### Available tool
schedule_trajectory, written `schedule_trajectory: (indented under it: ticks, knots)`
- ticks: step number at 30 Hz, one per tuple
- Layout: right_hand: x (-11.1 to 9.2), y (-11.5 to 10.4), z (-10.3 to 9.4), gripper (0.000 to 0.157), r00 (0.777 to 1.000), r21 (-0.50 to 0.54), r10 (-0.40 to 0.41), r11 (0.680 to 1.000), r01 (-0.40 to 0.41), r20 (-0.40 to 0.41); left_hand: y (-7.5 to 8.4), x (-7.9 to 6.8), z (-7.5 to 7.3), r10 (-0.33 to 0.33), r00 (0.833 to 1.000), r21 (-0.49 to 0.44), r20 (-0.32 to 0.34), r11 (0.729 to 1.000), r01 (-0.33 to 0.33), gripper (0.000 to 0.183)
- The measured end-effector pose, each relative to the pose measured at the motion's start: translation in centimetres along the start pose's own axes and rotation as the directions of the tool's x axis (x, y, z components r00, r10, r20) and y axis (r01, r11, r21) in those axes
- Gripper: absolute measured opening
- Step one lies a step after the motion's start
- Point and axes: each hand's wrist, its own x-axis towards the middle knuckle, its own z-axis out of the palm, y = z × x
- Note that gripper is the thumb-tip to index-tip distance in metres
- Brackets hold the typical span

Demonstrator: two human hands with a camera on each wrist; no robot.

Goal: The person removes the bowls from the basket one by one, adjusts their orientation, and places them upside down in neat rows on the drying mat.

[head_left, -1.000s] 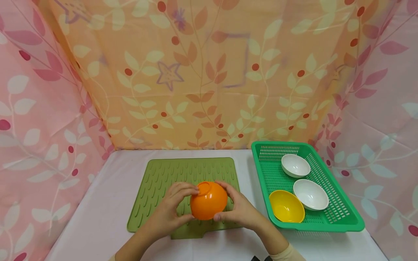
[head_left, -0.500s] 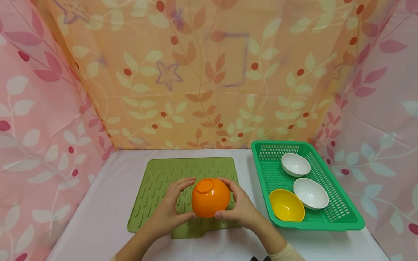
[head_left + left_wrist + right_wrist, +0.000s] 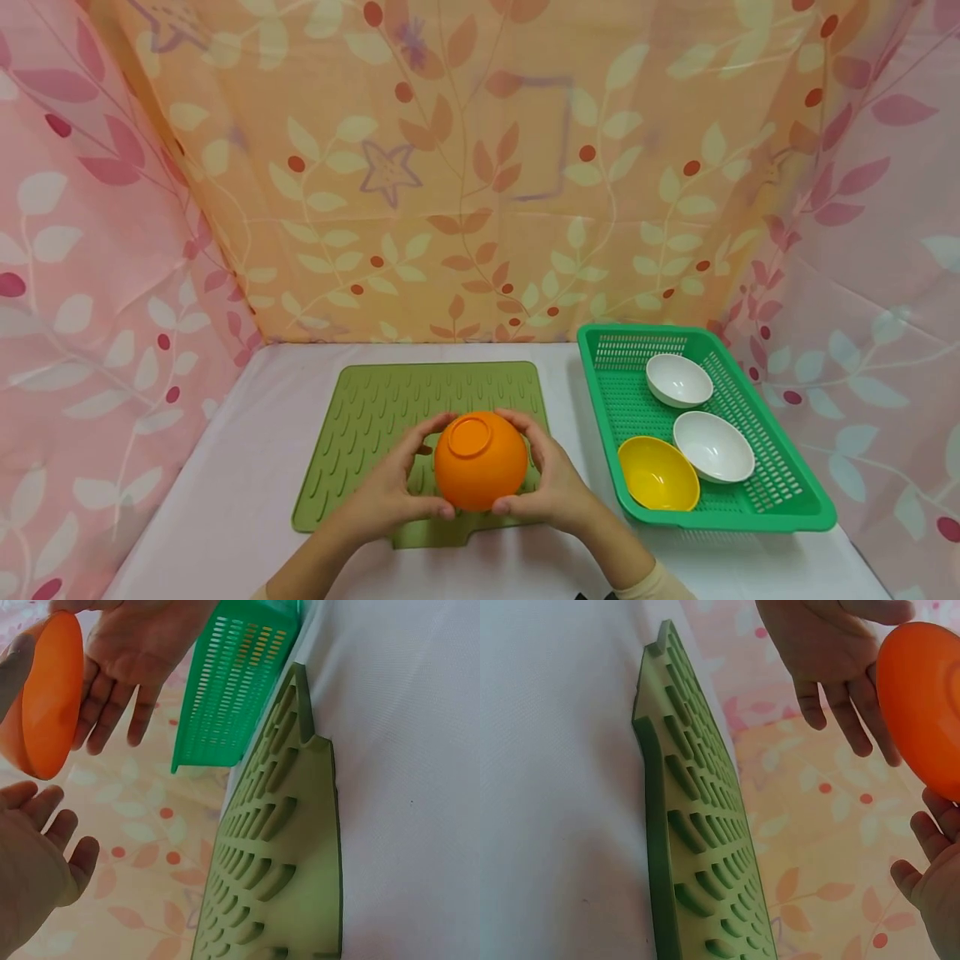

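Note:
An orange bowl [image 3: 480, 467] is held tilted in the air above a green drying mat [image 3: 360, 425], its round foot facing up and away. My left hand [image 3: 393, 492] grips its left side, thumb low and fingers toward the far edge. On the other side my right hand [image 3: 553, 487] holds the bowl between thumb and fingers. The left wrist view shows the orange bowl [image 3: 52, 697] edge-on, with the right hand [image 3: 139, 652] spread beside it. In the right wrist view, the left hand [image 3: 832, 652] reaches round the bowl's outside [image 3: 922, 705].
At the right stands a green perforated basket [image 3: 626, 392]. Two white bowls [image 3: 679, 381] and a yellow bowl [image 3: 658, 475] lie in it. A white cloth [image 3: 247, 450] covers the table, and patterned curtains [image 3: 480, 250] close off the back and sides.
The orange bowl has been turned a little between the hands, its foot shifting. My left hand came off the bowl half a second ago and now holds it again; the right hand kept hold.

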Motion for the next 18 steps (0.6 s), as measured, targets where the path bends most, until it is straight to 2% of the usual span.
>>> schedule_trajectory:
  ticks: [4, 7, 13, 18]
  knots:
    - [0.07, 0.04, 0.1, 0.095, 1.0, 0.012, -0.013, 1.0, 0.013, 0.01, 0.2, -0.1, 0.14, -0.076, 0.997, -0.066, 0.016, 0.995, 0.077, 0.1]
    - [0.04, 0.09, 0.17, 0.095, 1.0, 0.027, -0.019, 0.999, 0.019, 0.016, 0.25, -0.11, 0.19, -0.098, 0.995, -0.098, 0.021, 0.99, 0.1, 0.098]
    - [-0.03, 0.3, 0.59, 0.1, 0.999, 0.021, -0.026, 0.999, 0.025, 0.024, 0.09, -0.15, -0.05, -0.043, 0.999, -0.102, 0.005, 0.994, 0.043, 0.096]
    - [0.0, 0.16, 0.93, 0.102, 0.999, -0.072, -0.045, 0.996, 0.044, -0.013, -0.09, 0.01, -0.51, 0.001, 1.0, -0.111, -0.01, 0.994, -0.002, 0.096]
